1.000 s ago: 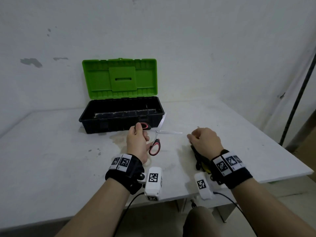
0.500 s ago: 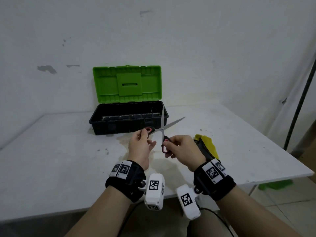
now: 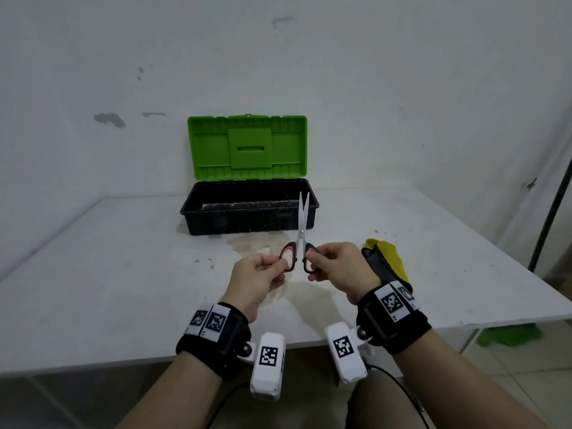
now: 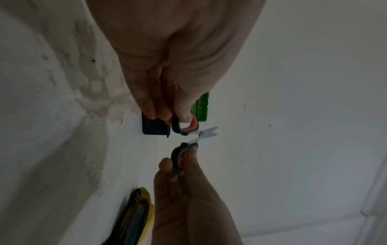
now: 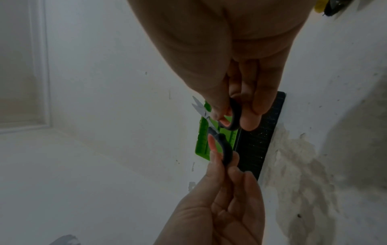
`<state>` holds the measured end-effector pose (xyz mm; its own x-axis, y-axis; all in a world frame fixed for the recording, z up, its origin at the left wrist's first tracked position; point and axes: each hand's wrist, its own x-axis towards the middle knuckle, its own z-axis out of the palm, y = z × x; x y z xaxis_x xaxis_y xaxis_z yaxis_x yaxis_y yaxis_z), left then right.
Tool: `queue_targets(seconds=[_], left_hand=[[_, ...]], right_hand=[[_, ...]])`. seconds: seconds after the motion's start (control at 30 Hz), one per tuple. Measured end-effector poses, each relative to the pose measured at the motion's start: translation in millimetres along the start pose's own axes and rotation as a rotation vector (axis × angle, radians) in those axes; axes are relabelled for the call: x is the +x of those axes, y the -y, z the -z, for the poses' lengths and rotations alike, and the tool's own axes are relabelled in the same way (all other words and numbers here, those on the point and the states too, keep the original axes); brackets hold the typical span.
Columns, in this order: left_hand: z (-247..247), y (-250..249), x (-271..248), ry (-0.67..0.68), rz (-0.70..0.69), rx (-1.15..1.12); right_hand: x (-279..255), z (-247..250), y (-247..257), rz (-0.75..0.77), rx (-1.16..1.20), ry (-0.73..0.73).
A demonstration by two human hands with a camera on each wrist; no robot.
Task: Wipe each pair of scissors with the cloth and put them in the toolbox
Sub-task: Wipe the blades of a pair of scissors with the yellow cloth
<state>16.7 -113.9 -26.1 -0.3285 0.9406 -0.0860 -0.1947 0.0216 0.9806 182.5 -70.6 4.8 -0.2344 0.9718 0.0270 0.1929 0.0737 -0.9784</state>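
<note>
Red-and-black scissors (image 3: 301, 224) are held upright above the table, blades almost closed, tips pointing away toward the toolbox (image 3: 247, 209). My left hand (image 3: 263, 274) pinches the left handle loop, and my right hand (image 3: 334, 267) pinches the right loop. In the left wrist view the scissors (image 4: 201, 134) show with my left hand (image 4: 178, 116) on one loop; in the right wrist view my right hand (image 5: 236, 114) grips the other loop of the scissors (image 5: 209, 121). A yellow cloth (image 3: 390, 258) lies on the table behind my right wrist, with a dark object (image 3: 379, 264) on it.
The toolbox stands open at the table's back, its green lid (image 3: 247, 147) raised against the wall. A stained patch (image 3: 247, 246) marks the white table (image 3: 108, 274) in front of it. A green rag (image 3: 507, 334) lies on the floor at right, near a dark pole (image 3: 554, 196).
My right hand left the table and took the scissors' right handle. The wide-open blades have swung nearly closed and now point straight up. The yellow cloth came into view.
</note>
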Motion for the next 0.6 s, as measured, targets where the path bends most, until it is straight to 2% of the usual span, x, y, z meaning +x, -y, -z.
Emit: queue_targets(seconds=[0.23,0.4,0.5,0.6], left_hand=[[-15,13,0,-0.083,0.003,-0.078],[-29,12,3,-0.152,0.003,-0.117],[-37,9,4,-0.164,-0.008,-0.111],[-42,5,4,-0.167,-0.006,-0.081]], right_hand=[[-1,-8,-6,0.035,0.005,-0.133],[3,-12,-5,0.193,-0.252,-0.293],[6,-12,-2,0.19,-0.401,-0.303],[9,-11,1,0.17,-0.451,-0.294]])
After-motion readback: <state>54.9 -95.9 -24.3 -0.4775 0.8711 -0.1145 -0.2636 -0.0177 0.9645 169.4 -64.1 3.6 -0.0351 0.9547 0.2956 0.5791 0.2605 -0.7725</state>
